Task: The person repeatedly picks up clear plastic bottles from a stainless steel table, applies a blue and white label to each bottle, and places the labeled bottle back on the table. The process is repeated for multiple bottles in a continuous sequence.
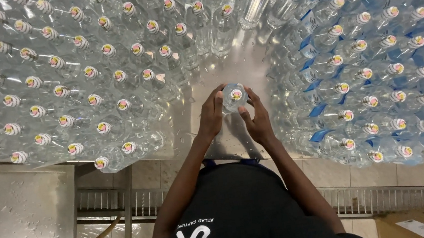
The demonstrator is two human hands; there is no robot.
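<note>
my left hand point(211, 115) + right hand point(256, 122) | grip closed round upright clear bottle point(234, 96) (cap toward me) | between both, over counter point(228, 70)

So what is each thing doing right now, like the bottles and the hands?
Bottle in hands: upright, capped, held on both sides.
Left hand: fingers wrapped on the bottle.
Right hand: fingers wrapped on the bottle.
Unlabelled bottles: standing, capped, packed together.
Blue-labelled bottles: standing, capped, packed together.
Metal table: wet-looking, bare strip between groups.
</note>
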